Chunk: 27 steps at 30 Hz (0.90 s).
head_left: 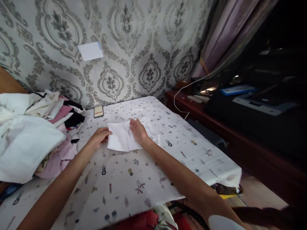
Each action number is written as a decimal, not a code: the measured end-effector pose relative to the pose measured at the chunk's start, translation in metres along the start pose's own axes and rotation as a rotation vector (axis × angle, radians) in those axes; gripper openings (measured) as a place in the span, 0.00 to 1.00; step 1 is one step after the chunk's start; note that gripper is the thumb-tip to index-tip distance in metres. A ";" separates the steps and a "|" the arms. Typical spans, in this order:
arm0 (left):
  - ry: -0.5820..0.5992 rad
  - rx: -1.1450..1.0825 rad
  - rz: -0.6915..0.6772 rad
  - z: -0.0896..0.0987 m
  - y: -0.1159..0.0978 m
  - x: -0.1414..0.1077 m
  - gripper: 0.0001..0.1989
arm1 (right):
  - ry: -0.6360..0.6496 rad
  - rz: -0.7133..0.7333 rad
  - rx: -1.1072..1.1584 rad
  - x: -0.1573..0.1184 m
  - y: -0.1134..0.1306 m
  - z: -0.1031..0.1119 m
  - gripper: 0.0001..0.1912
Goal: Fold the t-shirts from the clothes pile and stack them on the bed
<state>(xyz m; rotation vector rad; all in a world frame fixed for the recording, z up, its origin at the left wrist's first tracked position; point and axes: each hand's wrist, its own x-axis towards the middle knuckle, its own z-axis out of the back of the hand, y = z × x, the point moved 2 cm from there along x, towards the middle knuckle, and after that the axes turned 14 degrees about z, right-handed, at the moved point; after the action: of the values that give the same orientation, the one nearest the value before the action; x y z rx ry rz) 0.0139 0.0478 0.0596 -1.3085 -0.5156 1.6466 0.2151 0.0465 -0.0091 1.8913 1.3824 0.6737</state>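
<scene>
A folded white cloth (pixel 118 135) lies flat on the bed-like surface covered by a patterned white sheet (pixel 129 188). A crease runs down its middle, and its right end looks thinner and wrinkled. My left hand (pixel 100 137) is at the cloth's left edge, with thumb and fingers closed on that edge. My right hand (pixel 138 130) rests on the cloth to the right of the crease, fingers stretched out and palm down. Part of the cloth is hidden under my right hand and wrist.
A heap of clothes (pixel 61 156) with a large white bundle (pixel 26 143) stands at the left. A small framed card (pixel 98 111) lies near the wall. On the right are a dark red desk (pixel 240 137) and a white cable (pixel 176 97). A white paper (pixel 90 51) hangs on the wall.
</scene>
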 end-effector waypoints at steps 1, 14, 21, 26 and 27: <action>0.010 -0.031 -0.039 -0.007 -0.012 -0.004 0.15 | -0.005 -0.007 0.033 0.000 0.003 0.001 0.22; -0.118 0.297 -0.733 -0.103 -0.025 0.017 0.18 | 0.189 -0.269 0.343 -0.011 0.040 0.031 0.31; -0.182 0.600 -0.762 -0.130 -0.008 0.031 0.29 | 0.213 -0.204 0.195 0.002 0.045 0.036 0.24; -0.146 0.810 -0.677 -0.155 -0.012 0.024 0.33 | 0.121 -0.053 -0.063 0.013 0.053 0.054 0.23; -0.145 0.848 -0.671 -0.158 -0.012 0.023 0.33 | 0.099 -0.023 -0.087 0.014 0.054 0.057 0.23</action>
<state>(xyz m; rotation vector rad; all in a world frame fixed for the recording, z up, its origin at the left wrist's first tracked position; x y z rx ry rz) 0.1632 0.0387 0.0037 -0.3277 -0.2381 1.1650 0.2941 0.0365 -0.0033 1.7922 1.4112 0.8119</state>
